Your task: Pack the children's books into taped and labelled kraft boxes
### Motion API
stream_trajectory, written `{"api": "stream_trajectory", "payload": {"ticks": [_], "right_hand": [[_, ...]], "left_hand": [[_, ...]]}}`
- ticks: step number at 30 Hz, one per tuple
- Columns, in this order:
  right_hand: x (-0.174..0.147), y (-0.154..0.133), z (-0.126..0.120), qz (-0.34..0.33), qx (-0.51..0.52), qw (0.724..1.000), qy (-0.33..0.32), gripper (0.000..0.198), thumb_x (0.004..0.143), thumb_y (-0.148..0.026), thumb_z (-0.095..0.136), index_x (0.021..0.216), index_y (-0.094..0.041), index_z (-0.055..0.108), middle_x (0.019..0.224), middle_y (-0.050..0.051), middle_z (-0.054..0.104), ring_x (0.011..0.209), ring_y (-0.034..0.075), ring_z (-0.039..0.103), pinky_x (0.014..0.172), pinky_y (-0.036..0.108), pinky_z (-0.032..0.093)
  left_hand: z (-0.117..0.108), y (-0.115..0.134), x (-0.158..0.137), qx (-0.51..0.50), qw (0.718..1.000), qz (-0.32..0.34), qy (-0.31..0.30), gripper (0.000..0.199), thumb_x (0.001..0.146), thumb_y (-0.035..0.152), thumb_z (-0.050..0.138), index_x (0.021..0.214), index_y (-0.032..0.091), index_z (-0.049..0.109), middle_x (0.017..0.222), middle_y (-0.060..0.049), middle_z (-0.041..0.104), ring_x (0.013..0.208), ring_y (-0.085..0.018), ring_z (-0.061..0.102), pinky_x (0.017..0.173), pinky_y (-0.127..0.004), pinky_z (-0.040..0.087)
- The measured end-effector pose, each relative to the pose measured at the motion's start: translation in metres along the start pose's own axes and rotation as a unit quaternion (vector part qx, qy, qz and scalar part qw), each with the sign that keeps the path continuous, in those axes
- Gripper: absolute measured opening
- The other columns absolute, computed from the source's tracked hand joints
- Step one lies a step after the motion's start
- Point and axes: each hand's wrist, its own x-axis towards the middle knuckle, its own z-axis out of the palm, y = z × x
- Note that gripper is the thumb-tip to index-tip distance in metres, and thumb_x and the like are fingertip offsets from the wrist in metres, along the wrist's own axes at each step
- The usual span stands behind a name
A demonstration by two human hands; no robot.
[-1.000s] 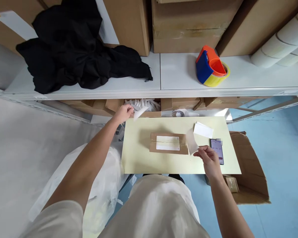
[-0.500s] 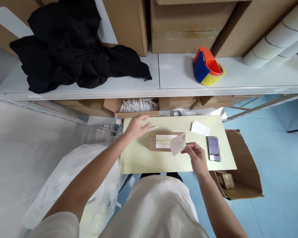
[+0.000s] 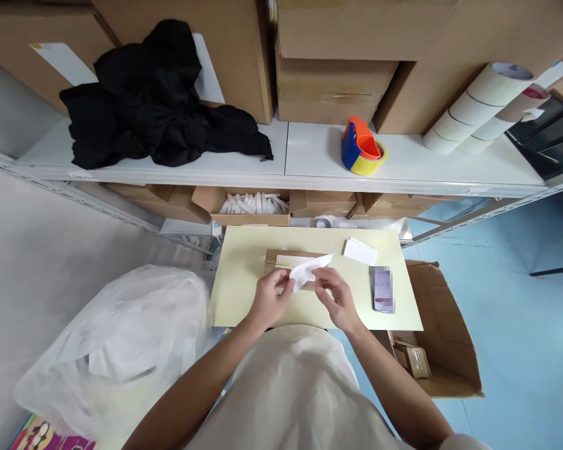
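A small white paper slip [image 3: 304,272] is pinched at its left end by my left hand [image 3: 271,297], thumb against fingers. My right hand [image 3: 336,299] is at the slip's right side, thumb and forefinger apart, the fingertips at or against the paper. Below the slip lies a narrow brown carton [image 3: 271,256] with a white label [image 3: 284,260] on top, partly hidden by my hands and the slip. The carton rests on a pale yellow table [image 3: 239,250]. Right of it are a stack of white labels [image 3: 360,251] and a phone [image 3: 382,289].
Behind the table, a shelf [image 3: 309,147] bears black cloth [image 3: 169,119], a tape dispenser [image 3: 363,150], tape rolls [image 3: 478,103] and large cartons. Beneath it is a box of white rolled pieces [image 3: 253,203]. An open carton [image 3: 445,325] stands right, a plastic bag [image 3: 122,325] left.
My left hand has come down and right from the table's back left to grip the slip. My right hand has shifted left and loosened its pinch. The whole view has shifted slightly.
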Motion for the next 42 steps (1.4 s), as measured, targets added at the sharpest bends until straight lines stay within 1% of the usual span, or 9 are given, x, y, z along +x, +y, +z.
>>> {"api": "stream_trajectory", "payload": {"ticks": [3, 4, 6, 10, 15, 20, 25, 29, 42], "right_hand": [[0.004, 0.01, -0.02, 0.012, -0.101, 0.983, 0.155, 0.037, 0.078, -0.039, 0.063, 0.112, -0.022, 0.059, 0.104, 0.01, 0.059, 0.083, 0.02, 0.054, 0.071, 0.036, 0.047], [0.005, 0.014, -0.025, 0.031, -0.107, 0.978, 0.174, 0.04, 0.078, -0.04, 0.063, 0.114, -0.022, 0.058, 0.103, 0.01, 0.06, 0.082, 0.019, 0.053, 0.071, 0.035, 0.046], [0.007, 0.022, -0.031, 0.075, -0.078, 0.983, 0.148, 0.035, 0.08, -0.041, 0.06, 0.107, -0.02, 0.06, 0.095, 0.007, 0.063, 0.076, 0.017, 0.053, 0.068, 0.033, 0.045], [-0.002, 0.036, -0.03, 0.14, -0.021, 0.987, 0.07, 0.026, 0.08, -0.044, 0.059, 0.076, -0.018, 0.061, 0.07, 0.002, 0.061, 0.062, 0.014, 0.05, 0.061, 0.028, 0.042], [-0.014, 0.054, -0.015, 0.211, -0.004, 0.976, 0.051, 0.033, 0.077, -0.051, 0.058, 0.075, -0.019, 0.059, 0.061, -0.001, 0.056, 0.049, 0.011, 0.041, 0.047, 0.025, 0.035], [0.006, 0.074, 0.002, 0.215, -0.055, 0.973, 0.062, 0.034, 0.078, -0.053, 0.055, 0.076, -0.02, 0.06, 0.064, 0.001, 0.062, 0.05, 0.013, 0.05, 0.052, 0.026, 0.042], [0.03, 0.086, 0.014, 0.229, -0.143, 0.961, 0.055, 0.025, 0.081, -0.043, 0.052, 0.078, -0.021, 0.063, 0.069, 0.002, 0.067, 0.06, 0.016, 0.059, 0.06, 0.027, 0.046], [0.037, 0.091, 0.021, 0.224, -0.21, 0.95, 0.053, 0.02, 0.083, -0.037, 0.051, 0.082, -0.022, 0.064, 0.074, 0.003, 0.07, 0.066, 0.017, 0.062, 0.065, 0.028, 0.046], [0.043, 0.096, 0.028, 0.235, -0.308, 0.921, 0.041, 0.019, 0.085, -0.032, 0.05, 0.089, -0.022, 0.066, 0.082, 0.003, 0.071, 0.074, 0.018, 0.063, 0.067, 0.028, 0.043]], "left_hand": [[-0.006, -0.005, 0.001, -0.063, 0.996, -0.063, -0.003, 0.019, 0.078, 0.037, 0.06, 0.078, 0.018, 0.058, 0.077, -0.003, 0.065, 0.072, -0.015, 0.062, 0.068, -0.027, 0.05], [-0.007, -0.006, 0.001, -0.073, 0.994, -0.075, -0.008, 0.02, 0.077, 0.037, 0.061, 0.077, 0.017, 0.058, 0.076, -0.002, 0.065, 0.071, -0.014, 0.062, 0.067, -0.026, 0.05], [-0.01, -0.009, 0.0, -0.075, 0.992, -0.096, -0.027, 0.021, 0.075, 0.037, 0.061, 0.075, 0.017, 0.058, 0.075, -0.002, 0.065, 0.071, -0.014, 0.061, 0.067, -0.025, 0.049], [-0.009, -0.022, -0.008, -0.024, 0.99, -0.137, -0.038, 0.021, 0.076, 0.038, 0.06, 0.074, 0.017, 0.063, 0.072, -0.002, 0.066, 0.069, -0.015, 0.062, 0.065, -0.026, 0.049], [-0.004, -0.05, -0.011, 0.064, 0.985, -0.158, -0.003, 0.023, 0.077, 0.04, 0.058, 0.074, 0.018, 0.066, 0.07, -0.003, 0.069, 0.067, -0.017, 0.065, 0.066, -0.028, 0.05], [-0.006, -0.071, 0.013, 0.148, 0.977, -0.148, 0.03, 0.022, 0.077, 0.038, 0.057, 0.08, 0.019, 0.066, 0.079, -0.004, 0.072, 0.073, -0.018, 0.067, 0.071, -0.029, 0.051], [-0.008, -0.081, 0.039, 0.225, 0.958, -0.177, 0.031, 0.018, 0.077, 0.032, 0.059, 0.087, 0.018, 0.064, 0.084, -0.006, 0.073, 0.077, -0.018, 0.069, 0.072, -0.028, 0.051], [-0.006, -0.083, 0.049, 0.309, 0.936, -0.163, 0.031, 0.022, 0.078, 0.03, 0.059, 0.097, 0.017, 0.06, 0.081, -0.005, 0.074, 0.083, -0.02, 0.069, 0.075, -0.03, 0.049], [-0.005, -0.075, 0.063, 0.379, 0.915, -0.138, -0.011, 0.028, 0.079, 0.027, 0.058, 0.105, 0.019, 0.052, 0.077, -0.002, 0.074, 0.084, -0.023, 0.069, 0.071, -0.032, 0.046]]}}
